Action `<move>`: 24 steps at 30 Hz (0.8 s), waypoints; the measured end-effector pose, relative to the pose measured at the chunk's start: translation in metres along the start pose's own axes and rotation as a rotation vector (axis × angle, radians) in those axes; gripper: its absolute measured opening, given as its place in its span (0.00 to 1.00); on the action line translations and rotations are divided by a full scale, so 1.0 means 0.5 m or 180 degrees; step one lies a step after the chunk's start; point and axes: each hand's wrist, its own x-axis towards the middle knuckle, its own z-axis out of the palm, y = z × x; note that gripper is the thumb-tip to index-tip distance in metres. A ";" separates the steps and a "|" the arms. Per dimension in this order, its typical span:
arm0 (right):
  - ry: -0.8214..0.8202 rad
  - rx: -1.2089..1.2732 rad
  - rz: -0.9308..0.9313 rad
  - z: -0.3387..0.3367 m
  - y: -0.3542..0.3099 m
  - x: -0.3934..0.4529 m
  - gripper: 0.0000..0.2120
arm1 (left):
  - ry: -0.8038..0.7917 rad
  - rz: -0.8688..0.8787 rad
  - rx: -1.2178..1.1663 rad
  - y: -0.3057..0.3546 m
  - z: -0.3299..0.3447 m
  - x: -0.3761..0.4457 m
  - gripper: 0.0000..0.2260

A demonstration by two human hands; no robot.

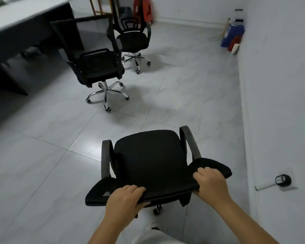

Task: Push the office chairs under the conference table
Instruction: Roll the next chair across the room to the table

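A black mesh office chair (pixel 149 155) stands right in front of me on the tiled floor, its seat facing away. My left hand (pixel 125 199) grips the top edge of its backrest on the left side, and my right hand (pixel 209 184) grips the same edge on the right. The conference table (pixel 16 23), with a pale top and dark legs, runs along the far left. A second black chair (pixel 95 64) stands beside the table, out from under it. A third black chair (pixel 133 35) stands farther back.
A white wall (pixel 280 103) runs close along the right. Blue and red containers (pixel 233 36) sit at its base in the far corner. A red plastic stool (pixel 143 9) and a wooden frame (pixel 97 6) stand at the back. A round black object (pixel 283 180) lies by the wall.
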 end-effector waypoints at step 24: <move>0.0050 0.0552 -0.2489 0.016 0.273 0.135 0.21 | 0.1008 -0.1902 0.0982 0.347 0.098 -0.011 0.30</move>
